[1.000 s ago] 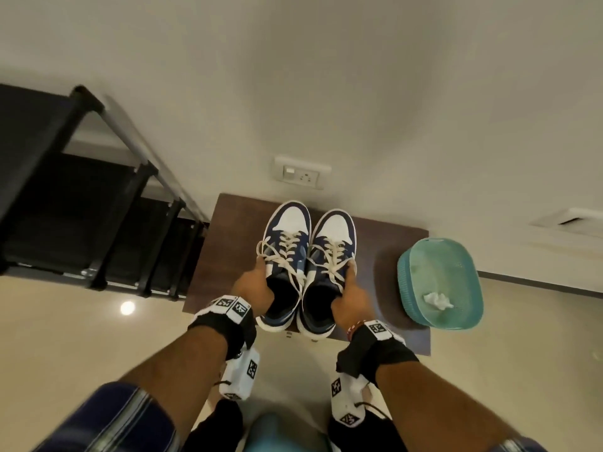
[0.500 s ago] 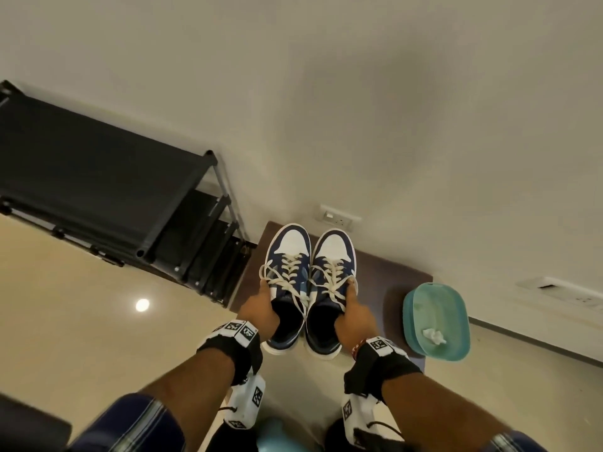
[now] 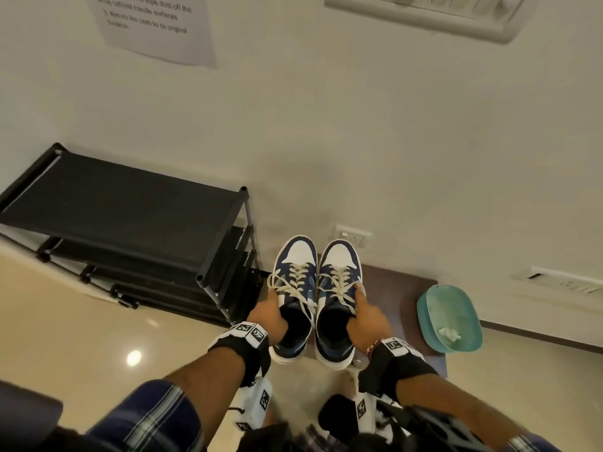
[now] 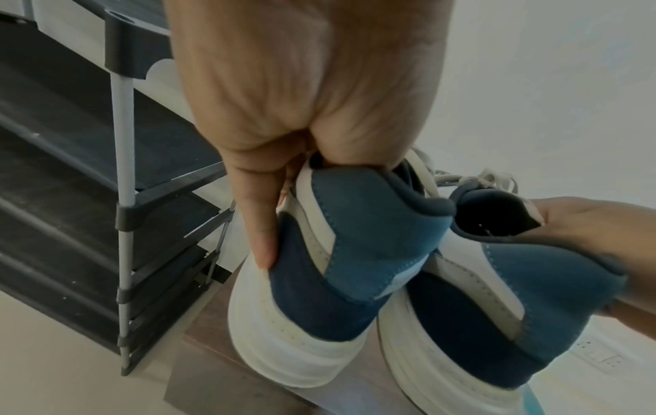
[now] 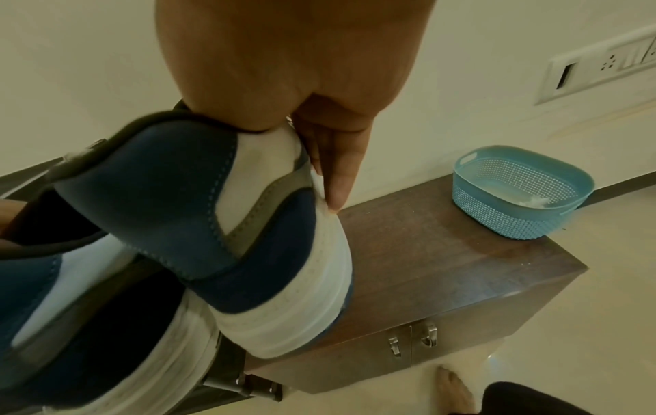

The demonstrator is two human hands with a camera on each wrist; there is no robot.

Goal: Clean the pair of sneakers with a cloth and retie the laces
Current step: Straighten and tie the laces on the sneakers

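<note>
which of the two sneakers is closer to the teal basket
The sneaker held by the right hand. It is on the basket side; the other sneaker, in the left hand, is beside the black rack.

Both forearms are bare below short plaid sleeves (image 3: pixel 153 415) in dark blue with pale stripes. Each wrist carries a black wrist strap (image 3: pixel 243 355) topped with white tags printed in black square codes, and just below each strap hangs a white camera block (image 3: pixel 253 406) with another code. A red-and-white beaded bracelet (image 3: pixel 373 347) sits just above the right strap.
</note>
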